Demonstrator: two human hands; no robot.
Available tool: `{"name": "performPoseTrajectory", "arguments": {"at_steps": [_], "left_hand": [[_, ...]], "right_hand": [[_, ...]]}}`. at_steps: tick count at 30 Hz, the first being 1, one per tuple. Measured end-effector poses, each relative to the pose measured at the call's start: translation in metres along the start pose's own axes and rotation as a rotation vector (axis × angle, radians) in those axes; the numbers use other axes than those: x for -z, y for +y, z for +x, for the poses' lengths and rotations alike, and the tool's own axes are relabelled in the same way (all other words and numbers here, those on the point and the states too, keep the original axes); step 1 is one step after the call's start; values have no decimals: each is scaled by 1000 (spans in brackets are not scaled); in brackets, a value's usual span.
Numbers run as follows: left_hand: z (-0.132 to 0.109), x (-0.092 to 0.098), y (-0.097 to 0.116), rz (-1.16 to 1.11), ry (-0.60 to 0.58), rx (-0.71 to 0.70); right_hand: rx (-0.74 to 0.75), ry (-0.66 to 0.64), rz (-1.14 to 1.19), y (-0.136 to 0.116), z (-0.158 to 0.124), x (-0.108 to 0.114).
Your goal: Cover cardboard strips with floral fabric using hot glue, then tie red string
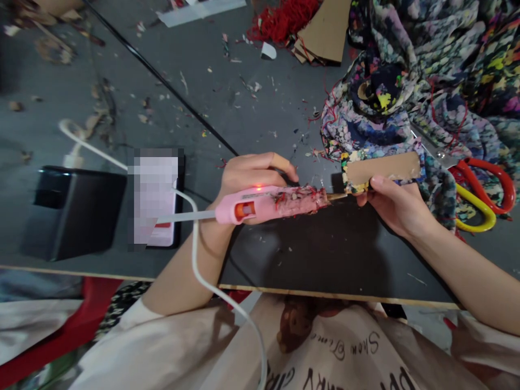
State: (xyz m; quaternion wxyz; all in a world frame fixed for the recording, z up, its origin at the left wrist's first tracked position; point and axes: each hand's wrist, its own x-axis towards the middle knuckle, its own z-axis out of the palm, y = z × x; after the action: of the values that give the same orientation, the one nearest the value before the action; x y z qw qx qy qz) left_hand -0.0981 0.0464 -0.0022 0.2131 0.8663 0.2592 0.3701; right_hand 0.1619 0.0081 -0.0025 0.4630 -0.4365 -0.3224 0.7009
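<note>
My left hand (255, 172) is closed around a pink hot glue gun (270, 205), which lies level with its nozzle toward the right. A red light glows on its side, a glue stick (187, 216) sticks out of its back, and scraps of thread and cloth cling to its front. My right hand (396, 203) pinches a brown cardboard strip (382, 170) partly edged with floral fabric. The nozzle tip meets or nearly meets the strip's lower left corner; contact is hard to tell. Scissors (471, 173) with red and yellow handles lie right of my right hand, blades partly hidden by cloth.
Floral fabric (439, 65) is heaped at the right. Red thread (280, 21) and cardboard pieces (325, 32) lie at the back. To the left are a phone (158, 200), a black box-shaped object (81, 211) and a white cable (197, 260). Scraps litter the table.
</note>
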Motion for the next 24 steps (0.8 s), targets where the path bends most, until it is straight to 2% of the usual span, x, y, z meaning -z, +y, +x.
{"name": "performPoseTrajectory", "arguments": {"at_steps": [12, 24], "left_hand": [[0, 3, -3, -3, -78, 54], [0, 2, -7, 5, -69, -44]], "right_hand": [[-29, 16, -29, -1, 0, -2], [-18, 9, -50, 0, -1, -1]]}}
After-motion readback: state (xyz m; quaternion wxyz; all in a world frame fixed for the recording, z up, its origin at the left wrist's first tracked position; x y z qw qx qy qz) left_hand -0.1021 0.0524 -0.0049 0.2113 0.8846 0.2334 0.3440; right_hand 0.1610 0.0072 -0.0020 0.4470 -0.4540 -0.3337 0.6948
